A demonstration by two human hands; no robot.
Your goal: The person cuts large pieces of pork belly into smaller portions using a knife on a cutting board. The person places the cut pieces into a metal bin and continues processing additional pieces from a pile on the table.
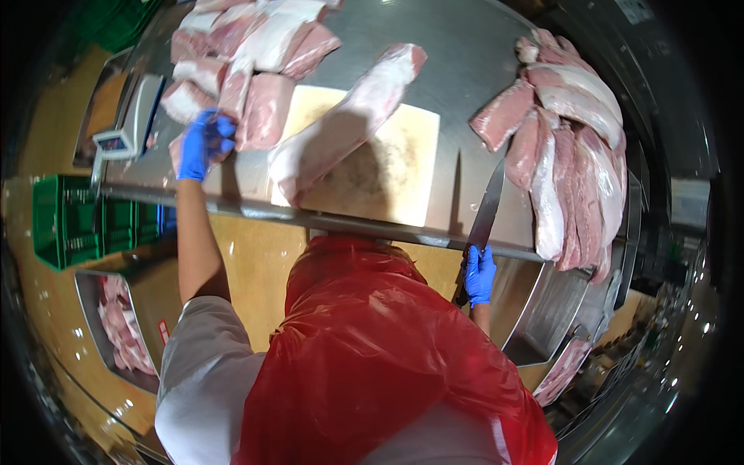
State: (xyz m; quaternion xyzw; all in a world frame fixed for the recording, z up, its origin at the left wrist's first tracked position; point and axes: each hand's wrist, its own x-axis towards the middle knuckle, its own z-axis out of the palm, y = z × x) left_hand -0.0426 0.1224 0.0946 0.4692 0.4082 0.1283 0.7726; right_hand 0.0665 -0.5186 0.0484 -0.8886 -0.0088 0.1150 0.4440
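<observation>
My left hand (203, 146), in a blue glove, grips a small pork piece (177, 153) at the table's near left, beside the cut pork blocks (263, 108). My right hand (478, 275), also gloved, is closed round the handle of a long knife (487, 208), whose blade points away from me over the table's edge. A long pale pork slab (349, 112) lies diagonally on the white cutting board (407, 182) between my hands. More long pork strips (573, 170) are piled at the right of the steel table (434, 46).
A scale (132, 116) stands at the left end. Below are green crates (70, 221), a steel bin of meat (116, 325) at lower left, an open steel tub (535, 318) and another container of meat (562, 372) at lower right. My red apron (364, 349) is against the near edge.
</observation>
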